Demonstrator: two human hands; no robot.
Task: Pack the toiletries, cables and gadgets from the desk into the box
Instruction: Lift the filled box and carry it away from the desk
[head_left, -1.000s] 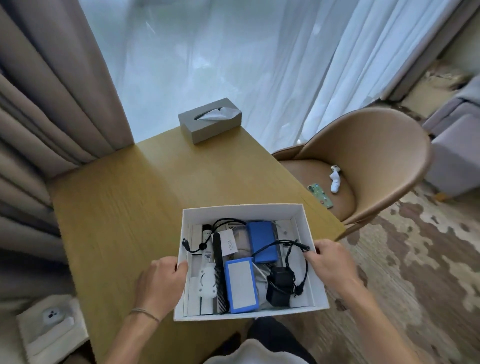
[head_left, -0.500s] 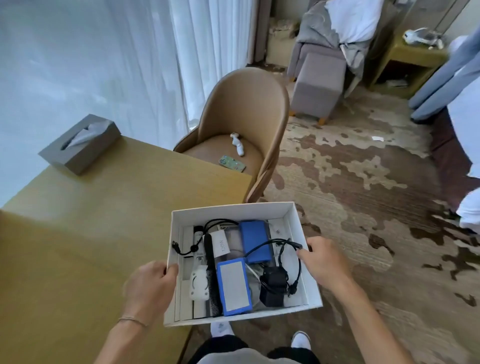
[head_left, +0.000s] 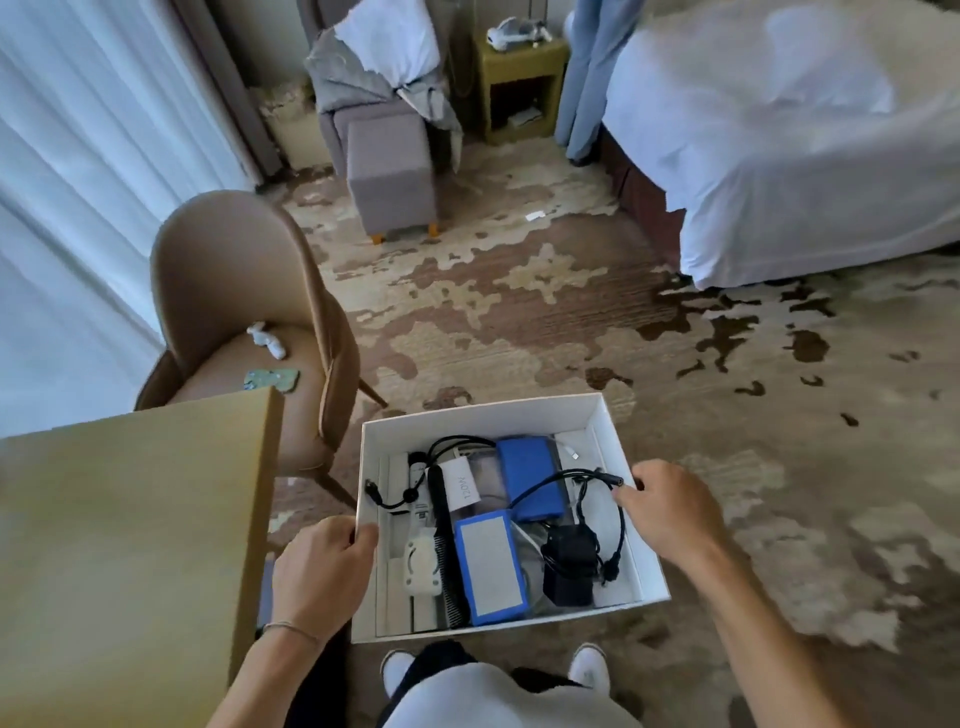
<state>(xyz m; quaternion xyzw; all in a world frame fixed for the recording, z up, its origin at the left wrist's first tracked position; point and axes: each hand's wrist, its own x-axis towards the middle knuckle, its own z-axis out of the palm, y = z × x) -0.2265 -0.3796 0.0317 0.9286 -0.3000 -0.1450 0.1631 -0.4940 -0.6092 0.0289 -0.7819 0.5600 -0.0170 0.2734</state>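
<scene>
Matt white cardboard box (head_left: 602, 431), smooth wooden desk (head_left: 130, 519), patterned carpet (head_left: 519, 312)

View: head camera, single, wide-angle
Facing: forward and down
Near: box (head_left: 602, 431), both hands
Far: bed (head_left: 779, 156)

Open white rectangular cardboard box (head_left: 605, 441), level, held off the wooden desk (head_left: 130, 519) at its 3 o'clock; inside lie two blue packs, a black adapter (head_left: 569, 564), black cables, a comb.
</scene>
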